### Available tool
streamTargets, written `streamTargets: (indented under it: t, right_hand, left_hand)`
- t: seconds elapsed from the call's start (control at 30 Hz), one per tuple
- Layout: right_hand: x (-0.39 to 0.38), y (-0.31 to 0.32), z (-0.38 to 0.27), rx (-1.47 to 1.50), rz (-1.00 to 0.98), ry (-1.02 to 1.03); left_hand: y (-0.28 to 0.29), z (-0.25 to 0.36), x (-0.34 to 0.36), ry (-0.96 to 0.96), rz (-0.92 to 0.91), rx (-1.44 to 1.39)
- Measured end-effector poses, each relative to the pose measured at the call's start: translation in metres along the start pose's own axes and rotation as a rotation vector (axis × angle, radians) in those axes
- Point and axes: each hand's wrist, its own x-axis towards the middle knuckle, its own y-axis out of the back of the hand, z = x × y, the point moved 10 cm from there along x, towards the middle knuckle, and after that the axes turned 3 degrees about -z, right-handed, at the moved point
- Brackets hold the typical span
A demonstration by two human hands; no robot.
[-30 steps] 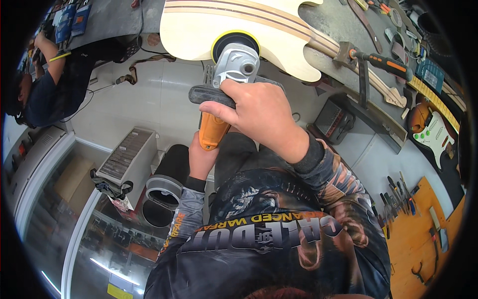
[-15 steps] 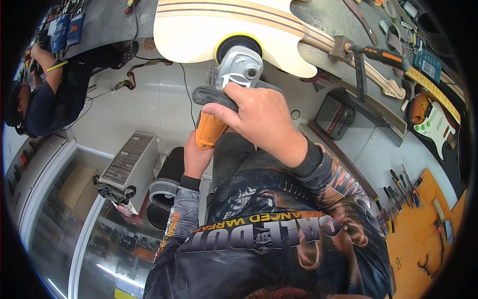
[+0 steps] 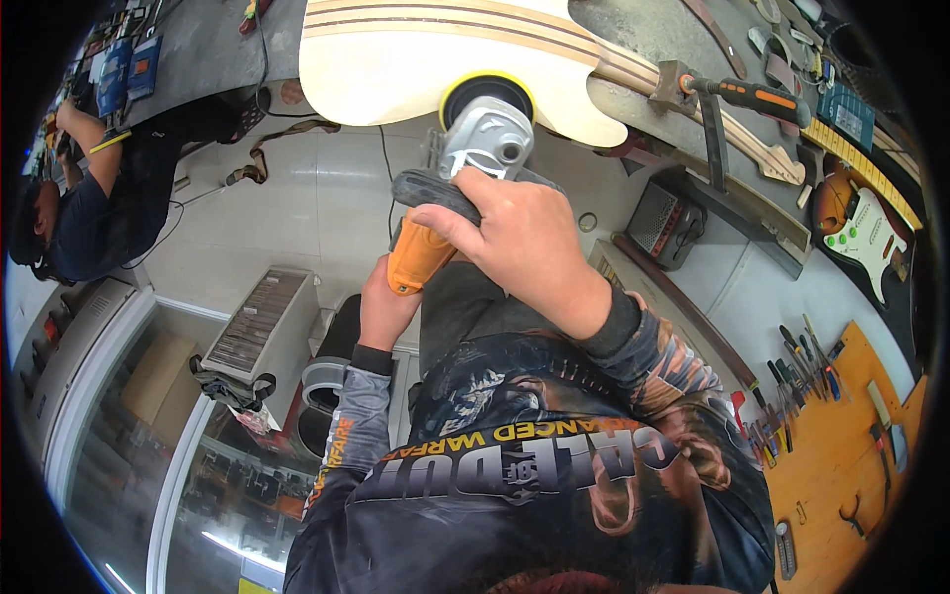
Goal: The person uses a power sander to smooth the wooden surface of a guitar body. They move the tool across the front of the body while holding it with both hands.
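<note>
Between my hands is an angle grinder with a grey head, an orange body and a black side handle. My right hand is closed over the grinder behind its head, thumb and fingers around the side handle. From the left, my left hand wraps round the orange body; its fingers are partly hidden beneath it. The round, yellow-rimmed sanding disc lies at the near edge of a pale wooden guitar body with dark stripes. Its neck runs off to the right.
An orange-handled clamp grips the guitar neck at the bench. A sunburst guitar stands at the right, above a wooden tool board. Another person works at the far left. A cord hangs below the bench.
The grinder's disc has shifted slightly right along the guitar body's near edge, both hands still holding the tool. The whole view has moved a little.
</note>
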Motion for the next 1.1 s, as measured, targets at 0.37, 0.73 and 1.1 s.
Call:
streamTargets:
  t: [0.37, 0.73, 1.1]
  right_hand:
    - [0.001, 0.000, 0.000, 0.026, 0.002, -0.012]
    - [0.007, 0.000, -0.002, -0.013, 0.023, -0.011]
    - [-0.013, 0.005, 0.003, -0.027, 0.031, -0.066]
  left_hand:
    - [0.003, -0.001, 0.006, -0.010, -0.002, 0.016]
    - [0.002, 0.000, 0.012, -0.020, -0.010, -0.001]
    - [-0.009, -0.005, 0.008, -0.025, -0.073, 0.038]
